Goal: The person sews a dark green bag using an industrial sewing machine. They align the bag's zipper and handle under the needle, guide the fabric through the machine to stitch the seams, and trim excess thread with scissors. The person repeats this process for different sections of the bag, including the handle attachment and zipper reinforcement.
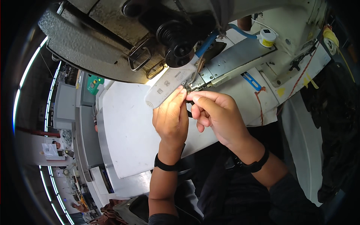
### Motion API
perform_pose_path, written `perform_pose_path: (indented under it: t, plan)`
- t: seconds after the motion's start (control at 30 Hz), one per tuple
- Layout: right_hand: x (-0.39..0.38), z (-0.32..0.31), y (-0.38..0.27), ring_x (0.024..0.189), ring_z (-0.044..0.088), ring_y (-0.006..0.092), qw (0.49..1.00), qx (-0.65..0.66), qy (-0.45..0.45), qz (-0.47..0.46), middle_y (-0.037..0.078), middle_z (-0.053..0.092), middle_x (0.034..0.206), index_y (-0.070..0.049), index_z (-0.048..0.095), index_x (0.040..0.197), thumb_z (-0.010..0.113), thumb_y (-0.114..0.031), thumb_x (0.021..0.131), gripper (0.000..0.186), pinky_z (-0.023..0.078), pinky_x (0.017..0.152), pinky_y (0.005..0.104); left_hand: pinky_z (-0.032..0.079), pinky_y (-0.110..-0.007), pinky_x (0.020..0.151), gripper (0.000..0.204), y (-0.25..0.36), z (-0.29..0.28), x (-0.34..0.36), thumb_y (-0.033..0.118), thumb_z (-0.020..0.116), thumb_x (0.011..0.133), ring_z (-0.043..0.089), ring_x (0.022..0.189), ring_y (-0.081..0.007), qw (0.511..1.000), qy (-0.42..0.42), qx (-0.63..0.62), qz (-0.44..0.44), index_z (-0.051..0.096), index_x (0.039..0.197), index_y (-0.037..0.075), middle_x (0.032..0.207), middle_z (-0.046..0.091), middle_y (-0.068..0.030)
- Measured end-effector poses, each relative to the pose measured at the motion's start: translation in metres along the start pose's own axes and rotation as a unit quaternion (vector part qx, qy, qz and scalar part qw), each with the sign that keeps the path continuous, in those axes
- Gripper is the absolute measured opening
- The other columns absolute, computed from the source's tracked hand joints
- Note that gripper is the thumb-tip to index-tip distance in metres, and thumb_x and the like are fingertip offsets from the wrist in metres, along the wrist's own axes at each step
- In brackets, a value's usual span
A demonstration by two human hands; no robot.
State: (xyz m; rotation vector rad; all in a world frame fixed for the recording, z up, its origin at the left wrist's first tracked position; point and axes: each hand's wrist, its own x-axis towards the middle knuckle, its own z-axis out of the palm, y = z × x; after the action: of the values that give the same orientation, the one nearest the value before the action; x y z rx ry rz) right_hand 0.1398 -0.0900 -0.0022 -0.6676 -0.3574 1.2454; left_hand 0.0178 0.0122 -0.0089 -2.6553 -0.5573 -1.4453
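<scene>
An industrial sewing machine (pixel 236 60) fills the upper part of the head view, its presser foot (pixel 186 85) low over the metal bed. At the foot, my left hand (pixel 170 116) has its fingers pressed together and the tips touching the small parts there. My right hand (pixel 215 112) pinches with thumb and forefinger right beside the left fingertips, its other fingers curled loosely. A bit of something dark shows between and under the hands. What the fingertips hold is too small and hidden to make out.
A pale flat lamp-like bar (pixel 168 88) lies left of the needle area. The white tabletop (pixel 127 131) spreads to the left. A blue slotted piece (pixel 251 81), a red cord (pixel 259 105) and a small white round container (pixel 267 38) are to the right.
</scene>
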Motion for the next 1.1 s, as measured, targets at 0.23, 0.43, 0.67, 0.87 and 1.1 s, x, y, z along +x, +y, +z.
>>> perform_pose_path:
  t: [0.23, 0.43, 0.67, 0.87, 1.1]
  plan:
    - [-0.002, -0.005, -0.004, 0.058, 0.051, 0.0053, 0.999, -0.043, -0.002, -0.001, 0.005, 0.067, 0.081, 0.004, 0.073, 0.124, 0.058, -0.015, 0.11, 0.028, 0.05, 0.055, 0.0247, 0.059, -0.036, 0.089, 0.025, 0.002, 0.004, 0.0, -0.008, 0.081, 0.087, 0.077, 0.101, -0.0264, 0.999, 0.007, -0.016, -0.047, 0.077, 0.109, 0.002, 0.111, 0.082, -0.0125]
    - [0.015, -0.008, -0.012, 0.054, 0.057, 0.0049, 0.95, -0.25, 0.041, -0.183, 0.004, 0.07, 0.072, 0.002, 0.068, 0.121, 0.063, -0.016, 0.108, 0.024, 0.045, 0.05, 0.0245, 0.058, -0.035, 0.087, 0.024, -0.002, 0.002, -0.001, -0.007, 0.082, 0.087, 0.077, 0.096, -0.0265, 0.999, 0.011, -0.032, -0.032, 0.078, 0.108, 0.003, 0.11, 0.082, -0.0115]
    - [0.038, 0.0, -0.043, 0.048, 0.054, 0.0053, 0.92, -0.364, -0.02, -0.144, 0.003, 0.069, 0.064, 0.002, 0.072, 0.101, 0.064, -0.015, 0.106, 0.02, 0.044, 0.047, 0.0253, 0.061, -0.038, 0.089, 0.023, -0.01, -0.007, 0.005, -0.009, 0.082, 0.086, 0.077, 0.1, -0.0311, 0.998, -0.009, -0.067, 0.005, 0.077, 0.107, 0.001, 0.11, 0.081, -0.0143]
    - [0.04, -0.001, -0.037, 0.046, 0.049, 0.0031, 0.917, -0.362, -0.005, -0.166, 0.0, 0.063, 0.06, 0.001, 0.067, 0.089, 0.066, -0.012, 0.106, 0.021, 0.039, 0.043, 0.0254, 0.06, -0.036, 0.088, 0.025, -0.016, -0.007, 0.002, -0.007, 0.082, 0.085, 0.078, 0.102, -0.0289, 0.999, -0.02, -0.038, 0.025, 0.077, 0.107, 0.003, 0.111, 0.081, -0.0123]
    - [0.042, -0.001, -0.034, 0.046, 0.048, 0.0026, 0.906, -0.38, -0.001, -0.186, 0.0, 0.061, 0.058, 0.001, 0.066, 0.089, 0.066, -0.011, 0.106, 0.021, 0.038, 0.043, 0.0252, 0.061, -0.037, 0.088, 0.027, -0.02, -0.01, 0.006, -0.007, 0.081, 0.085, 0.078, 0.1, -0.0292, 0.998, -0.042, -0.013, 0.041, 0.077, 0.11, 0.003, 0.111, 0.081, -0.012]
